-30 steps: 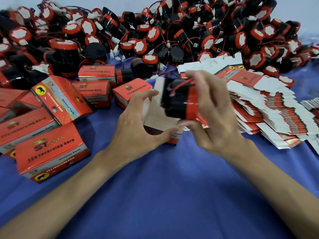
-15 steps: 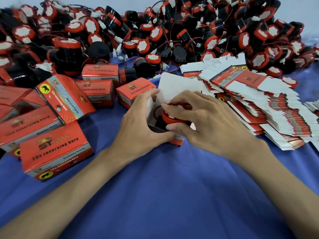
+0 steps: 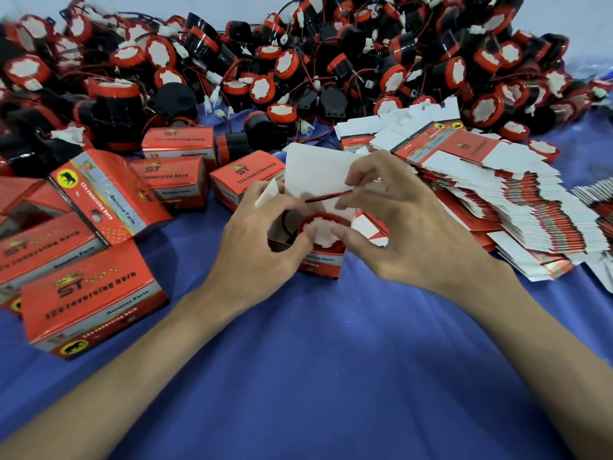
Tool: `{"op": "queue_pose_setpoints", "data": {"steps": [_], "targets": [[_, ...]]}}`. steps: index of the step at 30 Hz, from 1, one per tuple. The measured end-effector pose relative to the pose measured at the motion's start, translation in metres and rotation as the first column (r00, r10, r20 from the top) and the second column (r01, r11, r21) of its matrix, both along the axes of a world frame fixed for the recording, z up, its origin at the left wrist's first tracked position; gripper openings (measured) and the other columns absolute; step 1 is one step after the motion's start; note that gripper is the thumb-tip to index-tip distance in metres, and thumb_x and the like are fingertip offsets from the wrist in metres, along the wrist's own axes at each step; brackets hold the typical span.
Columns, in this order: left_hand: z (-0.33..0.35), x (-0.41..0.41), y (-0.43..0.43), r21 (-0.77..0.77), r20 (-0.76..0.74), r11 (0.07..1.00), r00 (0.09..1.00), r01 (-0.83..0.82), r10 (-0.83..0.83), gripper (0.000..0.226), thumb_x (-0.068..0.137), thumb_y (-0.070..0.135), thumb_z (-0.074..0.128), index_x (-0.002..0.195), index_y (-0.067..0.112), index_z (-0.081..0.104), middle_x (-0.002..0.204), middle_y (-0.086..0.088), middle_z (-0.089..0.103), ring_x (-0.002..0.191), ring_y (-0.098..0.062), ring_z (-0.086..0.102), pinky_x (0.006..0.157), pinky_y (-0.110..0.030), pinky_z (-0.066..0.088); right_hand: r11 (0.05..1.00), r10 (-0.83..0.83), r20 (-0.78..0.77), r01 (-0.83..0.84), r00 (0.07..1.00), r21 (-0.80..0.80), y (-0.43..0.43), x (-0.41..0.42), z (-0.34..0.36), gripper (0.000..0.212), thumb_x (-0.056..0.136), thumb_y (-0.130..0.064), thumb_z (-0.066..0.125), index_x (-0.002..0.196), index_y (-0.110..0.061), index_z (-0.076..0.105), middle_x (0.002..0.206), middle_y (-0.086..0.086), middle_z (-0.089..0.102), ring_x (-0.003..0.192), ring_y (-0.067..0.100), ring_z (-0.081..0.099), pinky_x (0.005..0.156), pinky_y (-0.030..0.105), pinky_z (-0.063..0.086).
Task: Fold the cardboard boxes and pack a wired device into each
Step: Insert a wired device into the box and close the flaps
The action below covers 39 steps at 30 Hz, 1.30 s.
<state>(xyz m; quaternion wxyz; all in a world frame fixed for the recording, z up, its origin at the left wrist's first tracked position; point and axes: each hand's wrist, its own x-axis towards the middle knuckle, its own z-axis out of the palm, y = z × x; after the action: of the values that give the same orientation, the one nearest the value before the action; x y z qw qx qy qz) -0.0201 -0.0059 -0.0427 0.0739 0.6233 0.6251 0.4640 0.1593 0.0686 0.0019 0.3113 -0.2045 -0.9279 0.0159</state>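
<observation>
An open red cardboard box [image 3: 321, 264] stands on the blue cloth at the centre, its white lid flap [image 3: 315, 172] raised behind. A black-and-red wired device [image 3: 323, 229] sits inside it, white face up. Its red-and-black wire [image 3: 326, 196] stretches across above the device. My left hand [image 3: 262, 247] grips the box's left side, thumb on the device's rim, fingers at the wire's left end. My right hand [image 3: 394, 220] pinches the wire's right end, thumb touching the device's face.
A big heap of wired devices [image 3: 298, 61] fills the back. Several closed red boxes [image 3: 89, 293] lie at the left. Stacks of flat unfolded boxes [image 3: 497, 200] lie to the right. Blue cloth [image 3: 331, 376] covers the table in front.
My right hand lowered the device from the air into the open box. Both hands now hold its wire above the device.
</observation>
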Motion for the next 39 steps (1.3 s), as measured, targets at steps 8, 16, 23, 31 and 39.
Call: {"op": "queue_pose_setpoints", "data": {"steps": [8, 16, 23, 31, 39], "targets": [[0.001, 0.006, 0.001, -0.015, -0.047, 0.998, 0.997, -0.065, 0.065, 0.045, 0.077, 0.047, 0.043, 0.108, 0.02, 0.063, 0.112, 0.004, 0.053, 0.098, -0.007, 0.049, 0.081, -0.033, 0.048, 0.989, 0.127, -0.028, -0.125, 0.991, 0.08, -0.01, -0.013, -0.002, 0.027, 0.087, 0.009, 0.053, 0.112, 0.008, 0.063, 0.108, 0.023, 0.06, 0.089, 0.029, 0.063, 0.075, 0.036, 0.055], [0.001, 0.007, 0.0, 0.099, -0.016, 0.981, 0.985, -0.168, 0.17, 0.041, 0.074, 0.034, 0.044, 0.1, 0.014, 0.069, 0.103, 0.008, 0.054, 0.087, -0.008, 0.052, 0.074, -0.031, 0.048, 0.999, -0.044, 0.082, 0.044, 0.996, 0.008, -0.01, -0.013, 0.001, 0.014, 0.086, 0.009, 0.054, 0.091, 0.006, 0.066, 0.11, 0.023, 0.052, 0.06, 0.031, 0.057, 0.048, 0.042, 0.049], [-0.002, 0.007, 0.0, 0.175, -0.042, 0.965, 0.978, -0.195, 0.205, 0.035, 0.076, 0.023, 0.045, 0.103, 0.018, 0.066, 0.104, 0.016, 0.049, 0.088, -0.003, 0.051, 0.072, -0.023, 0.043, 0.995, -0.099, 0.106, 0.101, 0.989, -0.006, -0.008, -0.01, 0.001, 0.019, 0.086, -0.002, 0.058, 0.09, -0.003, 0.076, 0.077, 0.013, 0.059, 0.057, 0.033, 0.056, 0.047, 0.042, 0.049], [0.0, 0.007, -0.001, 0.093, -0.129, 0.974, 0.967, -0.207, 0.218, 0.041, 0.079, 0.026, 0.037, 0.105, 0.026, 0.069, 0.109, 0.001, 0.051, 0.082, -0.015, 0.052, 0.06, -0.035, 0.048, 0.978, 0.097, 0.194, -0.057, 0.976, -0.201, -0.001, 0.002, 0.001, 0.029, 0.089, -0.011, 0.053, 0.111, -0.003, 0.07, 0.103, 0.01, 0.056, 0.088, 0.021, 0.055, 0.081, 0.025, 0.043], [0.003, 0.012, -0.002, 0.044, -0.228, 0.962, 0.935, -0.27, 0.272, 0.039, 0.08, 0.024, 0.038, 0.102, 0.021, 0.07, 0.113, -0.006, 0.049, 0.075, -0.021, 0.051, 0.056, -0.031, 0.041, 0.973, 0.112, 0.032, -0.103, 0.993, -0.208, 0.001, 0.003, 0.001, 0.034, 0.083, -0.016, 0.073, 0.115, -0.005, 0.068, 0.087, 0.007, 0.072, 0.071, 0.018, 0.065, 0.07, 0.021, 0.049]]}}
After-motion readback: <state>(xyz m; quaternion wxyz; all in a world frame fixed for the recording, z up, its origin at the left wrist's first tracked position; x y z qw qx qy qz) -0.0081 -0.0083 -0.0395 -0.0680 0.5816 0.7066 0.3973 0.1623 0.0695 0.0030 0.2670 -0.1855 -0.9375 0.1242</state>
